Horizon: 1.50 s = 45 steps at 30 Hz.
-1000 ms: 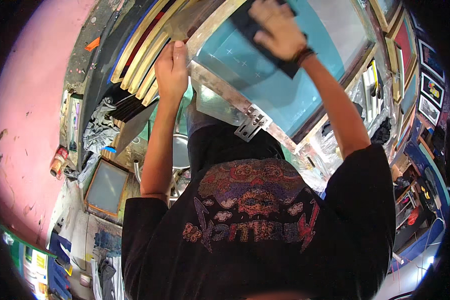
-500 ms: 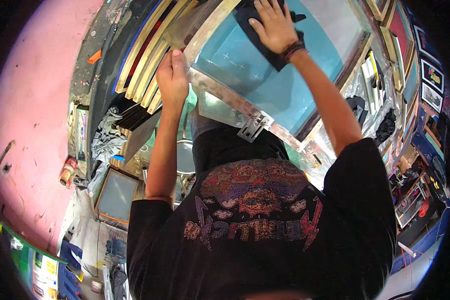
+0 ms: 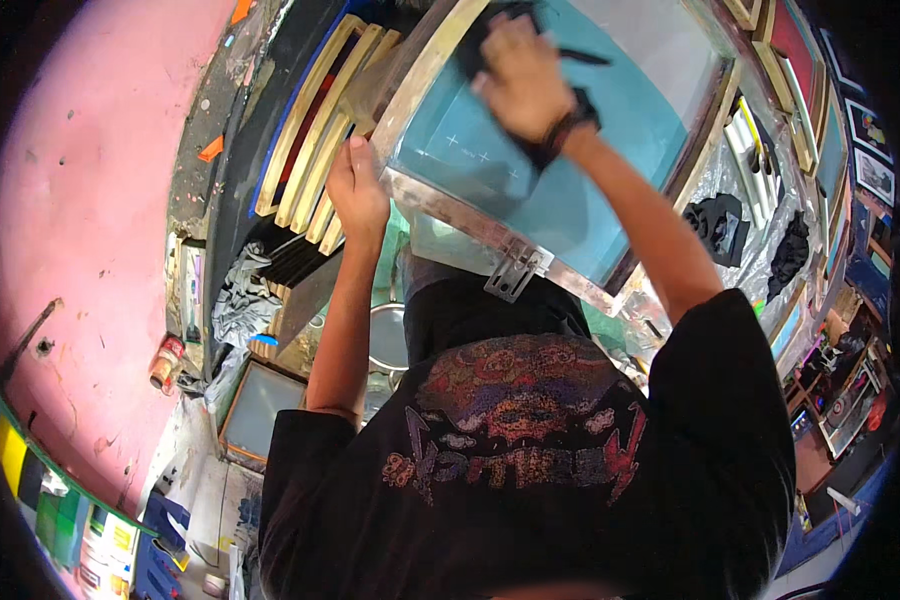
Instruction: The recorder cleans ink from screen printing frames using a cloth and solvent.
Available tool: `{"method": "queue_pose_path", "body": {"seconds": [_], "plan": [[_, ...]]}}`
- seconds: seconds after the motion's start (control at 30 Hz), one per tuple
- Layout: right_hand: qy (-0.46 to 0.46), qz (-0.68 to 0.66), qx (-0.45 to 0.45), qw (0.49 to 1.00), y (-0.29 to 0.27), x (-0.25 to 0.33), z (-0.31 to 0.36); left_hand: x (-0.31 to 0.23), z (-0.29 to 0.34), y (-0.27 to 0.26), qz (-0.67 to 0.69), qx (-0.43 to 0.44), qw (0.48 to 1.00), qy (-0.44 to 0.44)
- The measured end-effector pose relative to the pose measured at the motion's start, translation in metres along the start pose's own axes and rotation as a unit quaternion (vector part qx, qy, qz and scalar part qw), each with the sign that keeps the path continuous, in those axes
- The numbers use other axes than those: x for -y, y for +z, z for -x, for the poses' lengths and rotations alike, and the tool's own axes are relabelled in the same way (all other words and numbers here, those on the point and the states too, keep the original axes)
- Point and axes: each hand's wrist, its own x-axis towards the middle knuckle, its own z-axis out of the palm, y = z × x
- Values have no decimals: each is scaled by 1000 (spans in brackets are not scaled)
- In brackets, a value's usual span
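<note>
A wooden-framed printing screen (image 3: 448,212) with blue-green mesh (image 3: 620,180) is tilted in front of me. My left hand (image 3: 360,190) is closed on its left edge, thumb up along the wood and fingers mostly hidden. On the mesh, my right hand (image 3: 526,85) lies flat over a bunched black cloth (image 3: 542,152), pressing it down, fingers stretched out and smeared by motion. Small white cross marks show on the mesh left of the cloth. A metal hinge bracket (image 3: 510,278) is fixed to the frame's near side.
Several wooden frames (image 3: 315,130) stand stacked at the left, beside a grey crumpled cloth (image 3: 242,300) and a tin can (image 3: 167,362). Another framed screen (image 3: 260,410) leans lower left. Black cloths (image 3: 718,228) lie on clear plastic at the right.
My right hand and the black cloth have slid a little left and toward me over the mesh. The left hand keeps its hold; the whole view has shifted slightly.
</note>
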Motion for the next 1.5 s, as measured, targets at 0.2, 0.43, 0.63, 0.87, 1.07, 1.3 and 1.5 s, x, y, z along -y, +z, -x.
{"method": "queue_pose_path", "body": {"seconds": [0.2, 0.43, 0.63, 0.87, 1.07, 1.3, 1.5], "plan": [[-281, -105, 169, 939, -25, 10, 41, 5, 1, -2, 10, 12, 1000, 20], [101, 27, -18, 994, -4, -38, -11, -2, 1, 1, 6, 3, 1000, 16], [-286, -132, 118, 942, -14, 32, 52, 6, -1, 0, 0, 9, 1000, 21], [118, 75, -73, 988, 13, -67, -7, 4, -1, 2, -15, 11, 1000, 18], [-264, -112, 70, 956, -9, 52, 58, 4, 0, 2, 2, 18, 1000, 19], [107, 86, -107, 985, -3, -92, 5, -5, 1, 5, 10, 14, 1000, 3], [-204, -142, 177, 952, -37, 19, 103, -9, 6, 7, 21, -11, 1000, 6]]}}
